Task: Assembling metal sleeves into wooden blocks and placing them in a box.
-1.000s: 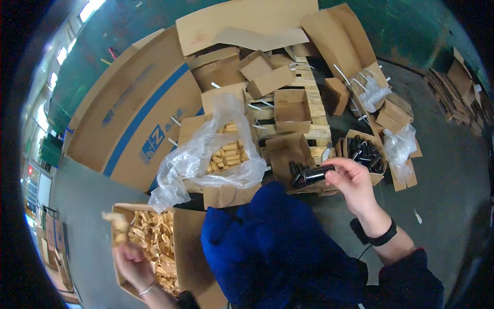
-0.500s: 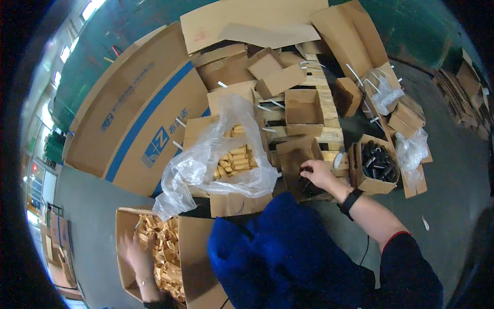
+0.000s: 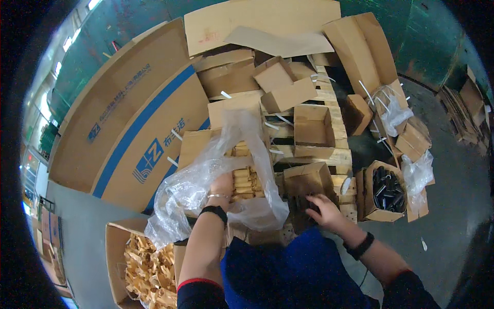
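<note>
My left hand (image 3: 222, 184) reaches into a carton of tan paper-wrapped rolls (image 3: 246, 181), beside clear plastic sheeting (image 3: 177, 183) draped over it. Its fingers are hidden, so its grip does not show. Over at the right, my right hand (image 3: 327, 212) is at a small open carton (image 3: 313, 177) with a dark, stained inside. Thumb and forefinger curl toward each other at dark pieces low in that carton; whatever they pinch is too dark to make out. Lower left stands a large carton (image 3: 114, 257) filled with crumpled tan paper wrappings (image 3: 149, 265).
Black cylindrical parts (image 3: 387, 189) fill a carton at the right. An open carton (image 3: 314, 126) sits on the wooden pallet (image 3: 337, 131), with more cartons (image 3: 285, 82) behind. A big printed cardboard panel (image 3: 146, 123) leans at the left. Crumpled plastic (image 3: 416, 172) lies far right.
My left hand has moved from the carton of crumpled wrappings up and right into the carton of rolls. My right hand stays at the small dark carton; the view has shifted a little.
</note>
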A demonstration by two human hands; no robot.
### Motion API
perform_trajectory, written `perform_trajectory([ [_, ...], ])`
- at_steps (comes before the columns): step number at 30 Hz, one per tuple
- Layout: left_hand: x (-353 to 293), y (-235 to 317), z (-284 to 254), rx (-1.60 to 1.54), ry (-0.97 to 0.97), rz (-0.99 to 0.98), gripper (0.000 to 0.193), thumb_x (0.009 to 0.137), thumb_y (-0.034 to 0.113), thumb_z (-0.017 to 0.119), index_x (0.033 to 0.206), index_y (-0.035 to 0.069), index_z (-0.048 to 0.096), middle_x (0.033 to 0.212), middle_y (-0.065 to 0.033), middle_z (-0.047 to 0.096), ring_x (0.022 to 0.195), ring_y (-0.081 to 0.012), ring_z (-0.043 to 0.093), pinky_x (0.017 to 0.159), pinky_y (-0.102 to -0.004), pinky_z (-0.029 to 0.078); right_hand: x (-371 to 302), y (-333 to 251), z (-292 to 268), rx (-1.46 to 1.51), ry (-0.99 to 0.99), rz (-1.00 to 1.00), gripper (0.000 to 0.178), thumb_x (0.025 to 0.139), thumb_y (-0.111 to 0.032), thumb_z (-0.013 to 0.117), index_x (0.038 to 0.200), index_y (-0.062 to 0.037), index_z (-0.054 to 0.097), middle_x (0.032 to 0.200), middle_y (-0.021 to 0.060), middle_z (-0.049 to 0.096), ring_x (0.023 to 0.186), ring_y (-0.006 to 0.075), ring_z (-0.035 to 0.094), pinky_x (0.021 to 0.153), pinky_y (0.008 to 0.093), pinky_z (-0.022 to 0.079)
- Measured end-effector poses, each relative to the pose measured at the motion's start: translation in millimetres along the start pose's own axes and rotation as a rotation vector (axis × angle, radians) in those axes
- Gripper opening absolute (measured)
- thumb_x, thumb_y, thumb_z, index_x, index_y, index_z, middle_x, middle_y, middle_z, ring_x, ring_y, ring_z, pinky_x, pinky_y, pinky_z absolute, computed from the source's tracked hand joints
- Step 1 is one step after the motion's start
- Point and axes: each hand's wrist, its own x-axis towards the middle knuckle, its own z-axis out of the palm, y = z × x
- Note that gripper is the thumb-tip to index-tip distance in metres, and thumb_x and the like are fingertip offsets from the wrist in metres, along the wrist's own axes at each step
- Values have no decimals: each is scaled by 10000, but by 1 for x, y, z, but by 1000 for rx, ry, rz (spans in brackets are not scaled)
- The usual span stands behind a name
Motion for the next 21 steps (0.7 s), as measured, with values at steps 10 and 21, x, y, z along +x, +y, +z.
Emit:
perform_trajectory([
  [10,-143,15,-46,-1313,-119,426,541,828,154,506,1287,64,236,912,-156,555,680,-203,529,593,-283,430,-38,-78,-88,343,214,-80,254,720,-48,622,967,-36,563,766,61,557,720,139,551,575,236,425],
  [21,-332,65,-83,-1447,-195,671,706,863,152,436,1335,157,-90,808,-88,490,580,-122,418,503,-209,345,-90,-204,-79,874,-181,-197,240,769,-63,597,1000,-16,552,808,24,565,705,72,537,637,179,431],
])
